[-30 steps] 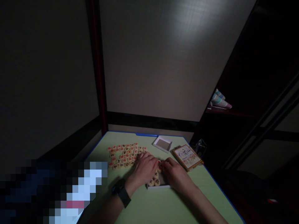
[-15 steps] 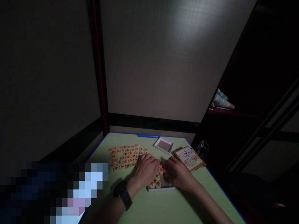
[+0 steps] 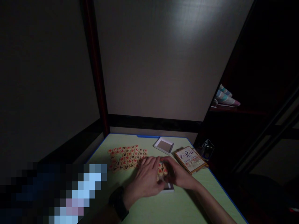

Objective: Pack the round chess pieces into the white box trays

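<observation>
Between my hands is a shallow white-edged box [image 3: 171, 188] on the table, holding Chinese chess pieces [image 3: 165, 171], round and pale with red characters. My left hand [image 3: 148, 177] lies flat across the box's left side, fingers stretched out and covering part of its contents. At the right side my right hand [image 3: 179, 174] curls inward beside the pieces; its fingertips are partly hidden, and what they grip does not show. Left of my hands, more Chinese chess pieces [image 3: 127, 158] lie in close rows, marked red or black.
A second shallow white-edged box [image 3: 164, 145] rests near the back of the green table [image 3: 182, 208]. To its right lies a flat printed box [image 3: 190, 159] with a brown border. Beyond the right edge is a shiny dark package [image 3: 207, 149]. A wall panel rises behind.
My left hand has moved down and over the box, covering pieces that showed near its front. My right hand has shifted slightly right, and red-marked pieces now show between the hands.
</observation>
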The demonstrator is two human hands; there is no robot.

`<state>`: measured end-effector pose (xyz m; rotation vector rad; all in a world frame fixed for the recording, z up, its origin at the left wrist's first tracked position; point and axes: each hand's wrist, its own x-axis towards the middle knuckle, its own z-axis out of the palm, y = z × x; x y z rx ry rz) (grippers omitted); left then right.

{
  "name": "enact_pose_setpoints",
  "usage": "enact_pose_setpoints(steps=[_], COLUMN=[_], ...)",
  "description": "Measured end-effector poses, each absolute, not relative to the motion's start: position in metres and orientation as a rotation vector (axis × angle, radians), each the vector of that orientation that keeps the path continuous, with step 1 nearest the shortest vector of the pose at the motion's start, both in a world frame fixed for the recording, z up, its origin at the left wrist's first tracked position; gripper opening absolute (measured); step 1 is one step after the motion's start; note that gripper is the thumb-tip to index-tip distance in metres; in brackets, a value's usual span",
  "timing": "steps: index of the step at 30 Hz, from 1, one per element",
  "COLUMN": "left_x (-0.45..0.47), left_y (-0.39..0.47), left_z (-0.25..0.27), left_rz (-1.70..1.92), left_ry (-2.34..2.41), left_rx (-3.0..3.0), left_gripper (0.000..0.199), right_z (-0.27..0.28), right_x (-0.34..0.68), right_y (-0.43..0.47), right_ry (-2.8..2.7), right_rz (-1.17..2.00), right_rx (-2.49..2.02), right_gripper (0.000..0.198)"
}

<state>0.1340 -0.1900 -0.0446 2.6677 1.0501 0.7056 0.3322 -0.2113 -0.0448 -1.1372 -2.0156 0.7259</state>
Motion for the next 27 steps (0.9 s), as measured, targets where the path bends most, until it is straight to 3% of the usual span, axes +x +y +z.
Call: enact_pose_setpoints(steps=[10, 21, 27], left_x=[0.133, 0.136, 0.136], left_y=[-0.191, -0.187, -0.189], left_z=[-0.039, -0.056, -0.051], left_rz=[0.515, 0.540, 0.579], left_ry=[1.072, 1.113, 1.085], left_rx=[2.651, 2.623, 2.607], left_gripper=[0.057, 0.073, 0.063], right_z=[-0.058, -0.054, -0.056], right_x=[0.329, 0.327, 0.329], right_y=[-0.205, -0.208, -0.206], right_ry=[-1.916, -1.963, -1.981], right_rz=[0.730, 0.627, 0.675], right_rx=[-1.174, -1.244, -1.240], right_gripper=[0.064, 0.061, 0.061])
